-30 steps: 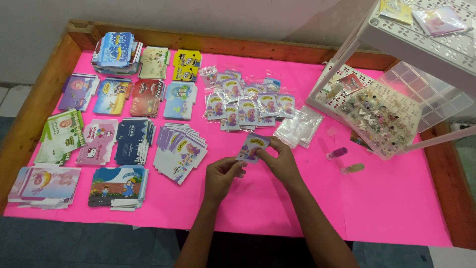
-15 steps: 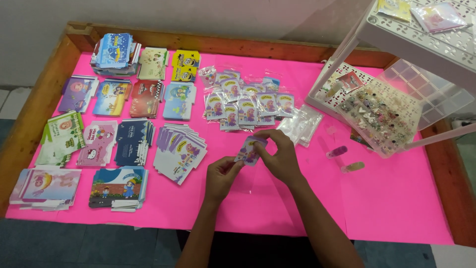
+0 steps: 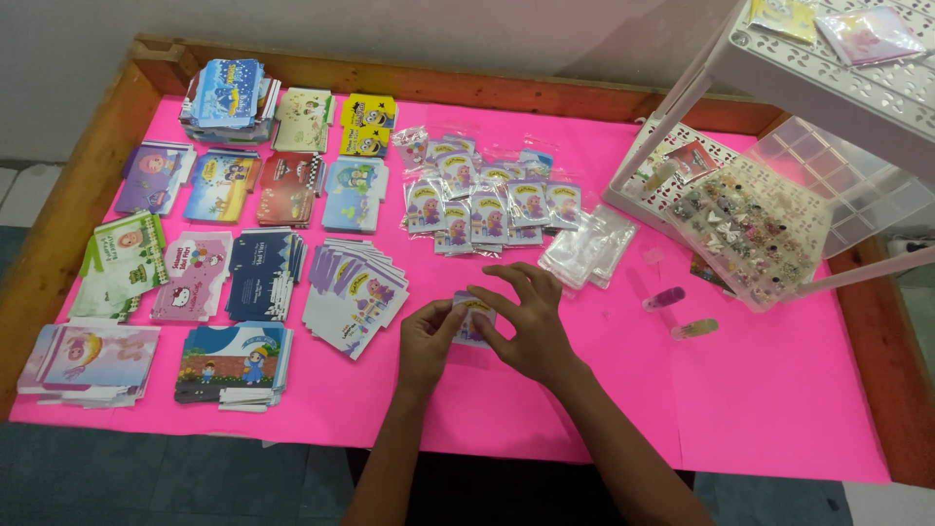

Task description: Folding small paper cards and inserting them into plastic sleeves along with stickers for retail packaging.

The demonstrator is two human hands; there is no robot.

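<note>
Pinched between left hand [image 3: 426, 336] and right hand [image 3: 521, 326], a small packet [image 3: 471, 321] was held; apparently thin and slippery, it could have slid loose under uneven pressure.

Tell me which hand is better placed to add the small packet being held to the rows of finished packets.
Right, probably. The right hand lies over the small packet, its fingers pointing up toward the finished packets. The left hand pinches only the packet's left edge, lower down and nearer the purple card stack.
</note>
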